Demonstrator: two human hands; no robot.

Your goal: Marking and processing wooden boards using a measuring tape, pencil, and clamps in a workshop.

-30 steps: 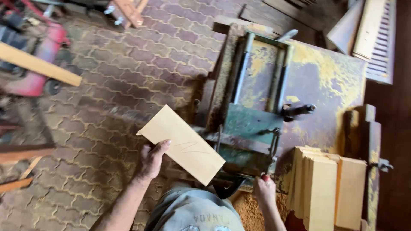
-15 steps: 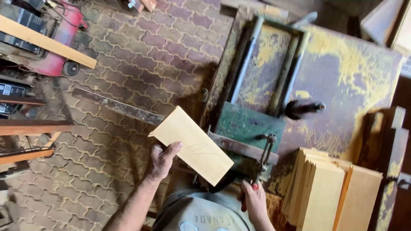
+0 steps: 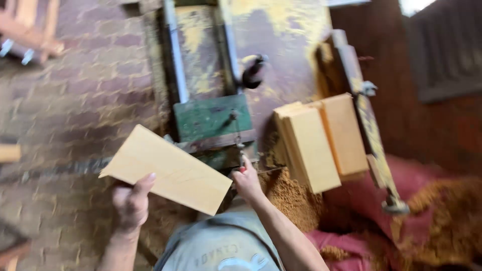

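My left hand (image 3: 131, 200) grips a pale wooden board (image 3: 168, 169) from below; my right hand (image 3: 246, 181) closes on the green machine's (image 3: 211, 118) small lever beside stacked boards (image 3: 321, 143).

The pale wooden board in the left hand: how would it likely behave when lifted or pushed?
The pale wooden board looks stiff: it stays flat though the left hand grips only one edge. It is probably light for its size, being thin and held one-handed. Flat and rectangular, it should slide rather than roll; its smooth faces may be slightly slippery.
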